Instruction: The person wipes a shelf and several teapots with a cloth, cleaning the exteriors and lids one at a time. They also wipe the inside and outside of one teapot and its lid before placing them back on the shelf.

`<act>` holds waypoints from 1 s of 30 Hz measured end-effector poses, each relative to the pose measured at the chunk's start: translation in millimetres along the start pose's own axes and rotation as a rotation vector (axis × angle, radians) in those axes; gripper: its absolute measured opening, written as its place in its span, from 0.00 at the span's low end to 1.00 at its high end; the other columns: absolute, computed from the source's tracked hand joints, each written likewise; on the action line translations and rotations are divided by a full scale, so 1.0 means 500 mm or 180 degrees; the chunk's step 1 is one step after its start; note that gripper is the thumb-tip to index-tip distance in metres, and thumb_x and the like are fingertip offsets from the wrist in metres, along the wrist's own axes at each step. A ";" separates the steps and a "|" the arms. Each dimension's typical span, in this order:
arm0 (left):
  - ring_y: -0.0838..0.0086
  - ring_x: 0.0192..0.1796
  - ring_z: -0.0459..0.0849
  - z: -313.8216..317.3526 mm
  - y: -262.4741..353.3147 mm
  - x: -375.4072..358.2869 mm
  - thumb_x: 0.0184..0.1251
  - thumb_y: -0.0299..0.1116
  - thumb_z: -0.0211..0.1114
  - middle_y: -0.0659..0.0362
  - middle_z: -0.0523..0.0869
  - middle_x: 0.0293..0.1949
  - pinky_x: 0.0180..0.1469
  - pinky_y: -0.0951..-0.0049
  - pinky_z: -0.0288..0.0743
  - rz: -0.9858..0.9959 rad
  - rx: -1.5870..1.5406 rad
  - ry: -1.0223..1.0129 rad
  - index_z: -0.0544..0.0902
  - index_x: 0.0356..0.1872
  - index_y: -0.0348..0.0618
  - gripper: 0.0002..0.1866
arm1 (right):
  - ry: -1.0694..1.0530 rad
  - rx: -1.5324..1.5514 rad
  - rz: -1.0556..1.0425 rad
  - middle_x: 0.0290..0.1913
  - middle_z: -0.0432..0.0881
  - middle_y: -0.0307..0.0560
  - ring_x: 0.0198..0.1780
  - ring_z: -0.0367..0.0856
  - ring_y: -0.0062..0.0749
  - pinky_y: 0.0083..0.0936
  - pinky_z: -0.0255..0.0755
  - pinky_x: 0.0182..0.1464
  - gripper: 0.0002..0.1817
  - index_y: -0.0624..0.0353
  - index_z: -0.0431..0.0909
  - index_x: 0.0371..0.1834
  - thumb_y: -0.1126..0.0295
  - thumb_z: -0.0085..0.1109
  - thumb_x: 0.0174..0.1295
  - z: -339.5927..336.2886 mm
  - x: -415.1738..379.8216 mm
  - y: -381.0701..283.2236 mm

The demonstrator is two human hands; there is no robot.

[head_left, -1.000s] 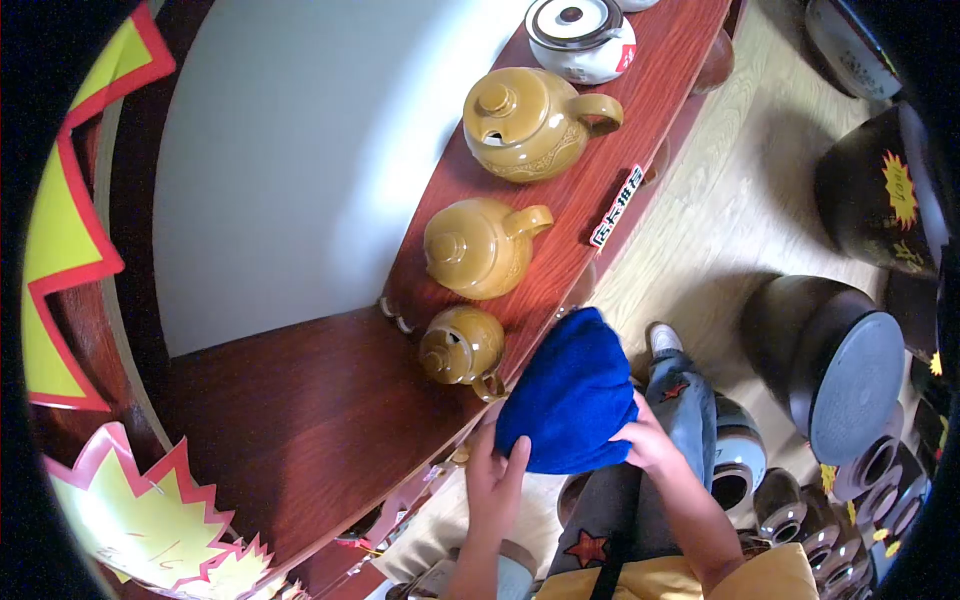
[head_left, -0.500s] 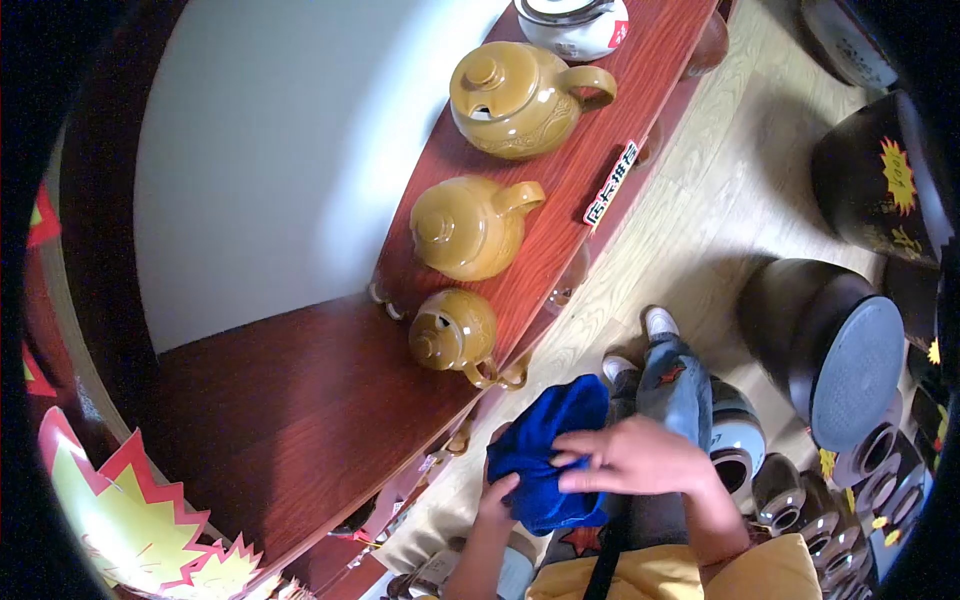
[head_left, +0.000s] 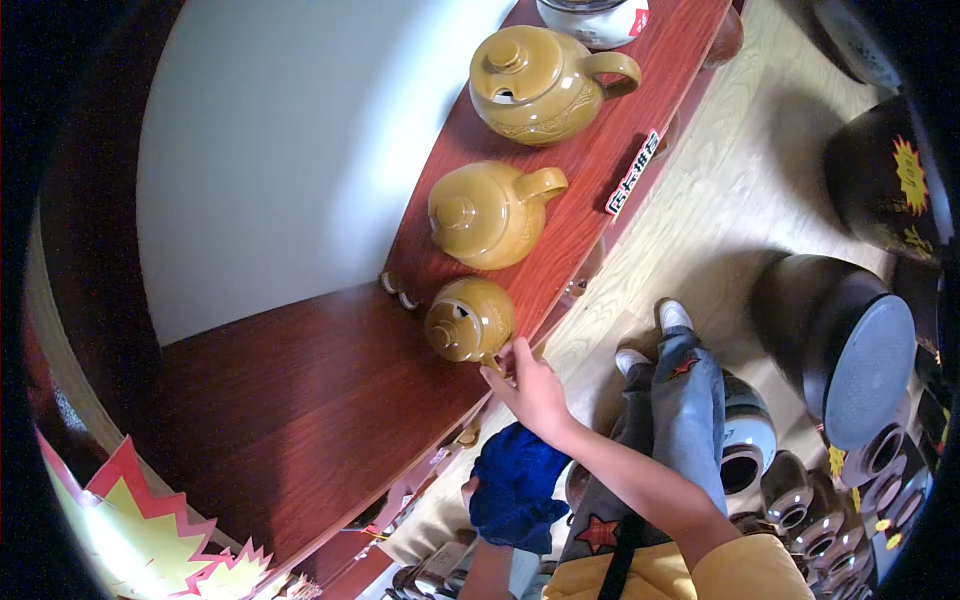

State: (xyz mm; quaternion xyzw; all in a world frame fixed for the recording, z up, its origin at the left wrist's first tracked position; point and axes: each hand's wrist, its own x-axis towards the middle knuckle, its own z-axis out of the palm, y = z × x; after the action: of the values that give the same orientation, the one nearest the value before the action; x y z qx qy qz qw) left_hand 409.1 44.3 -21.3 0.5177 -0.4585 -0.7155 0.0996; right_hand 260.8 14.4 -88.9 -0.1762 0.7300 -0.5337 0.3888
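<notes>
A dark blue cloth [head_left: 518, 485] is bunched over my left hand [head_left: 470, 490], which holds it low in front of me; most of the fingers are hidden beneath it. My right hand [head_left: 530, 385] reaches across to the shelf edge, thumb and fingers closed round the handle of the smallest tan ceramic pot [head_left: 468, 318]. That pot stands on the reddish wooden shelf with its lid on. Beside it sits a mid-sized tan lidded pot [head_left: 487, 215], then a larger one [head_left: 535, 85] with a looped handle.
The wooden shelf [head_left: 300, 420] runs diagonally, with a label sign [head_left: 633, 172] on its edge and a white pot [head_left: 600, 22] at the top. Big dark jars [head_left: 815, 320] and several smaller jars [head_left: 785, 490] stand on the floor to the right. Starburst paper signs [head_left: 140, 530] are at lower left.
My right hand has left the blue cloth and moved up to the smallest pot's handle. The cloth, still in my left hand, is lower and more bunched. The view has shifted slightly.
</notes>
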 end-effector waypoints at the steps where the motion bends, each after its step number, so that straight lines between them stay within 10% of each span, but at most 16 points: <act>1: 0.54 0.65 0.66 0.000 0.000 0.000 0.31 0.51 0.73 0.51 0.73 0.61 0.69 0.56 0.56 0.0106 0.0264 0.0050 0.75 0.58 0.49 0.43 | -0.0138 0.0094 0.0187 0.34 0.78 0.54 0.32 0.79 0.48 0.38 0.73 0.37 0.16 0.60 0.68 0.40 0.62 0.61 0.59 0.003 0.001 0.002; 18: 0.55 0.60 0.72 0.035 -0.011 0.040 0.46 0.54 0.64 0.51 0.78 0.55 0.65 0.56 0.59 0.0878 0.1892 0.0003 0.77 0.54 0.39 0.35 | 0.0956 0.0307 -0.0970 0.22 0.70 0.47 0.32 0.65 0.42 0.32 0.60 0.44 0.15 0.62 0.74 0.16 0.66 0.65 0.53 -0.045 0.072 0.032; 26: 0.54 0.62 0.70 -0.010 -0.084 0.062 0.61 0.55 0.53 0.48 0.75 0.59 0.67 0.56 0.56 0.0917 0.2127 -0.0182 0.73 0.58 0.34 0.34 | 0.0972 0.1020 -0.1335 0.13 0.63 0.43 0.22 0.60 0.33 0.28 0.58 0.28 0.20 0.63 0.65 0.08 0.77 0.65 0.50 -0.051 0.118 0.050; 29: 0.54 0.70 0.60 0.001 -0.092 0.084 0.65 0.55 0.41 0.46 0.63 0.67 0.73 0.56 0.46 0.0096 -0.2089 -0.0460 0.58 0.67 0.31 0.39 | 0.0883 0.1292 -0.1254 0.13 0.59 0.40 0.20 0.57 0.28 0.26 0.54 0.26 0.22 0.63 0.61 0.08 0.80 0.63 0.52 -0.049 0.123 0.054; 30: 0.54 0.70 0.60 0.019 -0.074 0.086 0.65 0.55 0.41 0.46 0.63 0.67 0.73 0.56 0.46 0.0100 -0.2089 -0.0452 0.58 0.67 0.31 0.39 | 0.0769 0.1371 -0.1177 0.12 0.59 0.40 0.19 0.56 0.27 0.26 0.54 0.25 0.22 0.63 0.61 0.07 0.81 0.62 0.52 -0.051 0.123 0.059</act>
State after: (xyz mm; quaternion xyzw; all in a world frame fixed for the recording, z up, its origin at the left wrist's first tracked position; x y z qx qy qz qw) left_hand 394.4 43.8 -76.9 0.3996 -0.2175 -0.8576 0.2398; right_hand 206.9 0.1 -136.0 -0.1549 0.5966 -0.7550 0.2239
